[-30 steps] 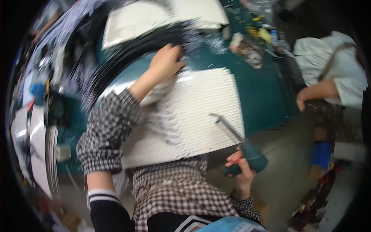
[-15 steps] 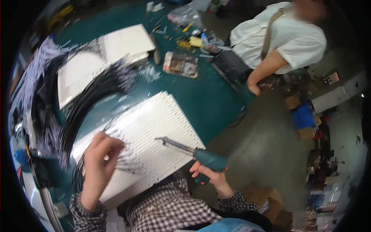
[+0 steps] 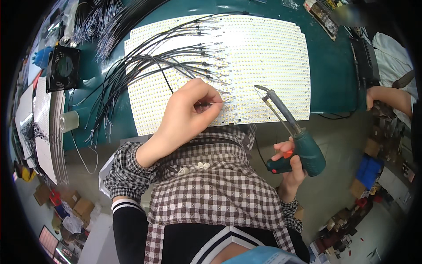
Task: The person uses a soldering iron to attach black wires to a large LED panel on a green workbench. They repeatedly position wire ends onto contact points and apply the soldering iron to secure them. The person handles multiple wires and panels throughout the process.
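Several white LED boards (image 3: 272, 57), dotted with rows of small yellow chips, lie close together on the green table. Black wires (image 3: 118, 72) run over their left half, with thin stripped ends along the middle seam. My left hand (image 3: 189, 105) rests low over that seam, thumb and forefinger pinched on what looks like a wire end; the curled fingers partly hide it. In my right hand (image 3: 292, 165) is a green soldering gun (image 3: 310, 152), gripped by its handle at the near right. Its thin tip points up and left over the boards' right half, apart from my left fingers.
A black square fan (image 3: 63, 68) and a white roll (image 3: 69, 122) stand at the left, beside stacked white boards (image 3: 46, 127). Wire bundles (image 3: 103, 31) lie at the far left. Rightward are a black box (image 3: 365, 59) and another person's arm (image 3: 391, 99).
The view has swung round and now sits squarely over the boards. My left hand has gone from the boards' left side to the middle seam. The soldering gun stays in my right hand.
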{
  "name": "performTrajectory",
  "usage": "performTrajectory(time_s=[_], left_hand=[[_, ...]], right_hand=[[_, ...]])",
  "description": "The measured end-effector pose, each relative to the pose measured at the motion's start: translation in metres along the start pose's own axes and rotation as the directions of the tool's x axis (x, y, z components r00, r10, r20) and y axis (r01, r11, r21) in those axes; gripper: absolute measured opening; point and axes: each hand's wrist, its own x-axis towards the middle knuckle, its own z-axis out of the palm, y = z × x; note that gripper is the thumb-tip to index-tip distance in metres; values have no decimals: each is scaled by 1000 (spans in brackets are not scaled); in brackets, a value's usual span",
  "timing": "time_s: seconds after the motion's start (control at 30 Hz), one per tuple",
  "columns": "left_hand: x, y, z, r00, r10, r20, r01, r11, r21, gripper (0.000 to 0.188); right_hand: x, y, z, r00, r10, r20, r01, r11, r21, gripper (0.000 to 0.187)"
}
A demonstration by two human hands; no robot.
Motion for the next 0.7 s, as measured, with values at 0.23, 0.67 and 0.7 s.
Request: performTrajectory(time_s=[0.23,0.67,0.7], left_hand=[[-12,7,7,990,122,-78,-109,983,145,7],[-2,-12,34,983,159,-89,-141,973,185,11],[-1,-12,34,979,179,-97,-159,969,187,11]], right_hand=[[-13,-1,-2,998,53,-35,-53,999,3,51],[-24,7,-7,996,84,2,-84,993,-87,49],[-25,9,-10,997,72,31,-68,992,-108,52]])
